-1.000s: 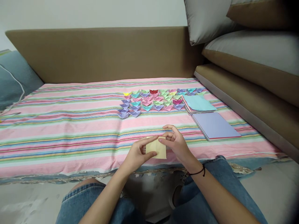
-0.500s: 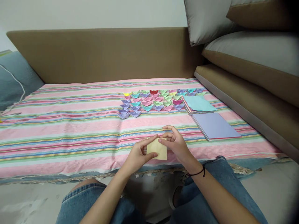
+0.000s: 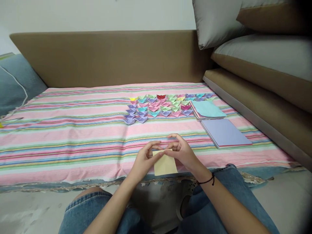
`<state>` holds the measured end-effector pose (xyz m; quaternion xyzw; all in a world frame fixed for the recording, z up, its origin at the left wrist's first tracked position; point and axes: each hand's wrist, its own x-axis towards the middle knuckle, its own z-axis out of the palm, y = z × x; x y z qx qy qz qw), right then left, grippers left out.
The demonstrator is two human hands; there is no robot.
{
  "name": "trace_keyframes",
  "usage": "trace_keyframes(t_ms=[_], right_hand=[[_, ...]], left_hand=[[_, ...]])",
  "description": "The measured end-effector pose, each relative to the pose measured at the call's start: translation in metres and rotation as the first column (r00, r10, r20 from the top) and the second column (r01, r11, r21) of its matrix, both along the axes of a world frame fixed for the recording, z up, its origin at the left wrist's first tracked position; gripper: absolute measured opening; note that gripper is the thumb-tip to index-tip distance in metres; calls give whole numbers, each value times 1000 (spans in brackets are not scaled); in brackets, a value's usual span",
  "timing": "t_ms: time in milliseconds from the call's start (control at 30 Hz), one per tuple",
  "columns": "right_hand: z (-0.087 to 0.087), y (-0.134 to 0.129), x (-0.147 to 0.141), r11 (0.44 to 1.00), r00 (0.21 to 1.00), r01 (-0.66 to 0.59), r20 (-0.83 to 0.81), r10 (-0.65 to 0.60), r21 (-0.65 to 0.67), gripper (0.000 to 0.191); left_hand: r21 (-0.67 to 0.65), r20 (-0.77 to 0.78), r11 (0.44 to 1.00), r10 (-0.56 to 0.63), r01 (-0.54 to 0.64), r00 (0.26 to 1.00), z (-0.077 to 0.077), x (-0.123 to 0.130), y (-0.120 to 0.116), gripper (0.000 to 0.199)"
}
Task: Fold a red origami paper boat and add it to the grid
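Observation:
A pale yellow sheet of origami paper (image 3: 165, 166) hangs between my hands, above the front edge of the striped cloth. My left hand (image 3: 145, 160) pinches its top edge near the middle, thumb on the near side. Right beside that thumb, my right hand (image 3: 183, 152) grips the same edge, its index finger arched up. The fingertips behind the paper are partly hidden. Beyond my hands stand rows of small folded paper boats (image 3: 154, 113) in purple, pink, green, blue, yellow and red.
A stack of light blue paper (image 3: 209, 109) and a stack of lavender paper (image 3: 225, 132) lie to the right on the striped cloth (image 3: 60, 143). Sofa cushions (image 3: 263, 65) are piled at the right. A brown backrest (image 3: 109, 58) stands behind; a white cable (image 3: 17, 81) lies at far left.
Both thumbs have come together at the paper's top edge; my left thumb moved up from its lower part. The paper now hangs slightly lower, with more of its face showing.

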<state>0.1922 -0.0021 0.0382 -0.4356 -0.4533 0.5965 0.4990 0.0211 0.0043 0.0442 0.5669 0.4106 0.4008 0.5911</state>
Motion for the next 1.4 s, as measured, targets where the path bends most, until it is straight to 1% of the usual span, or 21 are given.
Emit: trace_keyframes(t_ms=[33, 100, 333, 533, 733, 967, 1067, 1133, 1233, 1267, 1333, 1400], right_hand=[[1, 0, -1, 1000, 1000, -14, 11, 14, 3, 48], [1, 0, -3, 1000, 999, -27, 30, 27, 13, 47], [-4, -2, -9, 999, 999, -27, 47, 25, 47, 45], [-2, 1, -6, 999, 1000, -15, 20, 15, 40, 49], [3, 3, 3, 999, 999, 38, -31, -38, -10, 51], [7, 5, 12, 995, 995, 98, -23, -98, -9, 54], [5, 5, 10, 993, 993, 116, -31, -116, -5, 54], [2, 4, 6, 996, 995, 81, -54, -83, -26, 56], [-2, 4, 1, 996, 996, -26, -91, 18, -84, 65], [-3, 3, 1, 995, 995, -41, -96, 32, -92, 67], [-5, 3, 2, 997, 996, -16, -87, 9, -77, 67], [-5, 3, 3, 999, 997, 10, -71, -13, -49, 66]], left_hand=[[-3, 5, 999, 48, -48, 999, -1, 0, 1, 36], [-14, 20, 993, 117, -117, 993, -2, 0, 3, 33], [-45, 70, 984, 174, -171, 982, -3, 3, -1, 43], [-57, 91, 986, 163, -159, 982, 0, 3, -1, 47], [-23, 77, 982, 191, -190, 979, 6, 0, 2, 45], [-76, 74, 991, 115, -109, 991, 10, -11, 8, 47], [-72, 87, 989, 136, -130, 987, 10, -13, 9, 45], [-65, 114, 982, 183, -176, 977, 8, -12, 8, 44], [-47, 156, 968, 251, -246, 955, 5, -12, 9, 42], [-42, 164, 966, 260, -257, 952, 4, -12, 10, 41], [-38, 152, 974, 225, -221, 963, 4, -14, 10, 40], [-37, 98, 994, 105, -102, 990, 4, -15, 10, 38]])
